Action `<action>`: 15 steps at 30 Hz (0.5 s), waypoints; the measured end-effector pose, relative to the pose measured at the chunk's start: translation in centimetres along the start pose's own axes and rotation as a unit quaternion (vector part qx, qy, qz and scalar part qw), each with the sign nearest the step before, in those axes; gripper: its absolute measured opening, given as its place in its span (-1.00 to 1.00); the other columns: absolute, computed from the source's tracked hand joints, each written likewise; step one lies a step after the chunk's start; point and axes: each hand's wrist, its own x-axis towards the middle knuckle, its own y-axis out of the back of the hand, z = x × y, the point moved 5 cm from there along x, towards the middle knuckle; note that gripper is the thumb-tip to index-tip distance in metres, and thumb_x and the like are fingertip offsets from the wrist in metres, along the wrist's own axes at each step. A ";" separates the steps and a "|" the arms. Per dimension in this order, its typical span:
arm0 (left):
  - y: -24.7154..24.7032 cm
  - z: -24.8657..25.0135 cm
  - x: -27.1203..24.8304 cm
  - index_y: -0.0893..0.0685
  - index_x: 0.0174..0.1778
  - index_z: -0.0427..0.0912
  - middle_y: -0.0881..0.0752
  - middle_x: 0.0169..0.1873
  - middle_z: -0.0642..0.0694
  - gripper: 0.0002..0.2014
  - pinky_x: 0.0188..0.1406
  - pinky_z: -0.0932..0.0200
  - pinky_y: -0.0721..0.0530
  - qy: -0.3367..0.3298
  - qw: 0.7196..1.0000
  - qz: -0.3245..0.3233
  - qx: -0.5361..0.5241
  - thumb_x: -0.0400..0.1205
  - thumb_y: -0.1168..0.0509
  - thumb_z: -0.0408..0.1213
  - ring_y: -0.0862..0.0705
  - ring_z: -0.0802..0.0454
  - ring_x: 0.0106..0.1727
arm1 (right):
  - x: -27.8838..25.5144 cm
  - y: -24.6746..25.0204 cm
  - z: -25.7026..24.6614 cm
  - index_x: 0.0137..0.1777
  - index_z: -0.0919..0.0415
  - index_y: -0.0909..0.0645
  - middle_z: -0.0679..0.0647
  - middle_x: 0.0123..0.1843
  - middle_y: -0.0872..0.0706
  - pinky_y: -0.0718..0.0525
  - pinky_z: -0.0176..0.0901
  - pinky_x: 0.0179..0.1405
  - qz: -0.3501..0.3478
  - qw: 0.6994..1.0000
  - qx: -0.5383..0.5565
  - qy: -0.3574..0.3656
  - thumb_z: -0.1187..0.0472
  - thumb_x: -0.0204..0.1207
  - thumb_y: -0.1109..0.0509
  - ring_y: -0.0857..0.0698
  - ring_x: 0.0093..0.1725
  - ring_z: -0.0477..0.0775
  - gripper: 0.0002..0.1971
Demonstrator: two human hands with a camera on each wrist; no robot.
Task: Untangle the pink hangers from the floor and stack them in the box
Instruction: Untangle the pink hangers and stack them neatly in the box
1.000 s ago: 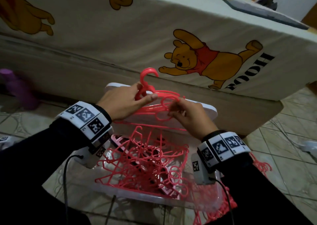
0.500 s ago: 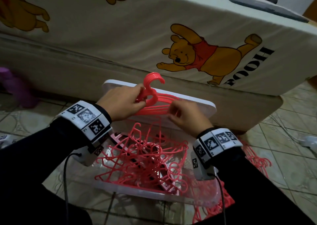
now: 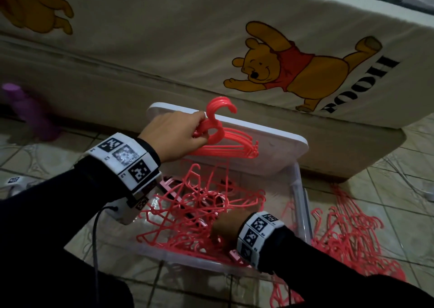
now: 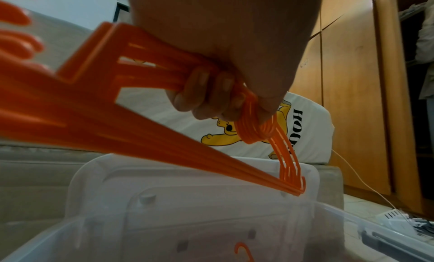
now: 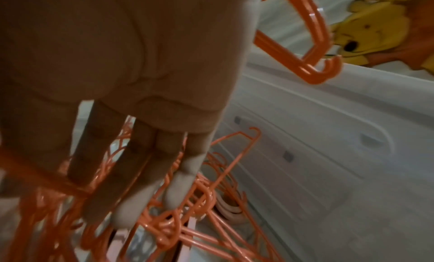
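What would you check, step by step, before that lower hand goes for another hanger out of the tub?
1. Left hand grips the aligned bundle of hangers by their necks: ok.
2. Bundle is held above the tangled hangers, apart from them: ok.
3. Right hand is free, fingers straight and reaching down onto the tangle: ok.
4. One hanger is singled out to take: cannot tell; the fingertips meet several crossing loops.
5. Clear box is open, its white lid propped behind it: ok.
6. All hangers are off the floor: not ok; a pile on the floor lies beside the box.
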 end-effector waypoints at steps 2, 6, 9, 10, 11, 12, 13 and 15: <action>-0.1 0.1 0.0 -0.55 0.09 -0.03 -0.59 -0.25 0.06 -0.72 -0.29 0.09 -0.39 -0.001 1.000 -0.005 0.001 0.61 -0.20 0.07 -0.67 -0.11 -0.11 | -0.1 -0.4 -0.2 0.07 0.21 -0.65 0.19 -0.05 -0.73 -0.74 0.13 -0.07 -0.013 1.000 -0.010 0.002 0.24 0.50 -0.34 -0.72 -0.11 0.28 -0.83; -0.1 -0.1 -0.1 -0.56 0.14 0.00 -0.58 -0.24 0.08 -0.71 -0.29 0.10 -0.34 0.003 1.000 -0.007 0.012 0.61 -0.20 0.06 -0.67 -0.10 -0.09 | -0.2 1.3 -0.1 0.13 0.28 -0.66 0.27 0.01 -0.74 -0.71 0.09 0.03 -0.015 0.999 0.042 -0.002 0.31 0.51 -0.36 -0.72 -0.01 0.29 -0.78; 0.2 -0.6 -0.2 -0.55 0.12 0.00 -0.68 -0.18 0.02 -0.71 -0.27 0.09 -0.41 0.015 1.000 -0.003 0.009 0.61 -0.18 0.09 -0.67 -0.12 -0.08 | -0.6 4.2 0.8 0.20 0.23 -0.68 0.23 0.15 -0.73 -0.62 -0.06 0.06 0.025 0.991 0.130 -0.031 0.33 0.49 -0.40 -0.69 0.13 0.23 -0.72; 0.3 -0.7 -0.2 -0.55 0.10 0.00 -0.71 -0.15 -0.01 -0.71 -0.26 0.08 -0.41 0.019 1.000 0.003 0.007 0.61 -0.19 0.09 -0.68 -0.13 -0.06 | -1.0 5.1 1.3 0.23 0.18 -0.67 0.20 0.16 -0.73 -0.61 -0.10 0.06 0.049 0.985 0.161 -0.038 0.33 0.49 -0.40 -0.70 0.14 0.20 -0.70; 0.4 -0.8 -0.3 -0.55 0.08 0.00 -0.72 -0.13 -0.02 -0.72 -0.25 0.09 -0.39 0.022 1.000 0.011 0.007 0.61 -0.19 0.09 -0.68 -0.14 -0.04 | -1.5 5.9 1.7 0.24 0.16 -0.67 0.17 0.15 -0.74 -0.60 -0.14 0.04 0.068 0.980 0.184 -0.043 0.32 0.50 -0.39 -0.70 0.13 0.17 -0.69; 0.6 -0.9 -0.3 -0.55 0.07 -0.02 -0.73 -0.12 -0.04 -0.71 -0.26 0.09 -0.36 0.022 0.999 0.021 0.008 0.61 -0.19 0.10 -0.68 -0.16 -0.02 | -2.1 6.4 2.1 0.22 0.15 -0.68 0.16 0.13 -0.75 -0.59 -0.17 0.02 0.086 0.975 0.201 -0.046 0.31 0.51 -0.38 -0.71 0.11 0.15 -0.71; 0.8 -0.9 -0.3 -0.55 0.05 -0.03 -0.73 -0.11 -0.06 -0.70 -0.26 0.09 -0.32 0.022 0.999 0.030 0.010 0.60 -0.19 0.10 -0.68 -0.17 -0.01 | -2.5 6.8 2.5 0.18 0.17 -0.70 0.16 0.09 -0.76 -0.60 -0.18 0.00 0.098 0.970 0.217 -0.048 0.29 0.52 -0.37 -0.72 0.08 0.13 -0.75; 1.3 -0.9 -0.3 -0.56 0.05 -0.03 -0.72 -0.11 -0.09 -0.68 -0.27 0.10 -0.26 0.028 0.999 0.044 0.008 0.59 -0.18 0.13 -0.68 -0.21 -0.01 | -3.4 7.4 2.8 0.04 0.19 -0.72 0.18 -0.04 -0.78 -0.66 -0.08 -0.02 0.128 0.954 0.269 -0.045 0.30 0.51 -0.38 -0.73 -0.10 0.09 -0.85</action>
